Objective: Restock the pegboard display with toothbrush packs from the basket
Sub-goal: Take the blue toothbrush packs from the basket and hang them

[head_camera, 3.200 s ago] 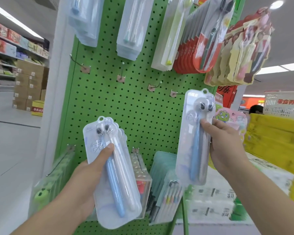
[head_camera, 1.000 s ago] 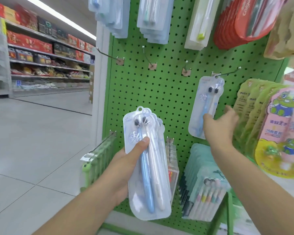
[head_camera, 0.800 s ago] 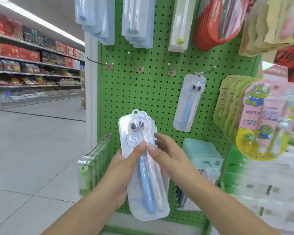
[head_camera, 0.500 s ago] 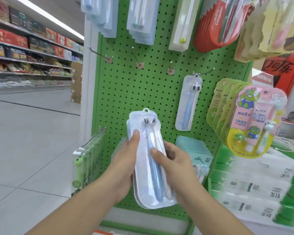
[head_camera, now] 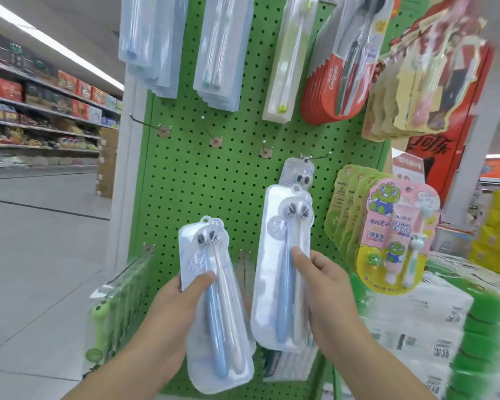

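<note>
two packs are up in front of the pegboard [head_camera: 214, 180]. my left hand [head_camera: 173, 307] grips a small stack of packs [head_camera: 214, 307], thumb pressed across the front, fingers curled behind. my right hand [head_camera: 326, 287] pinches a single pack [head_camera: 280, 272] by its right edge, thumb on the face, holding it upright just below the hung pack [head_camera: 299, 174] on the rightmost hook [head_camera: 318, 157]. three hooks to its left look bare. kids' packs [head_camera: 396, 235] hang at right.
</note>
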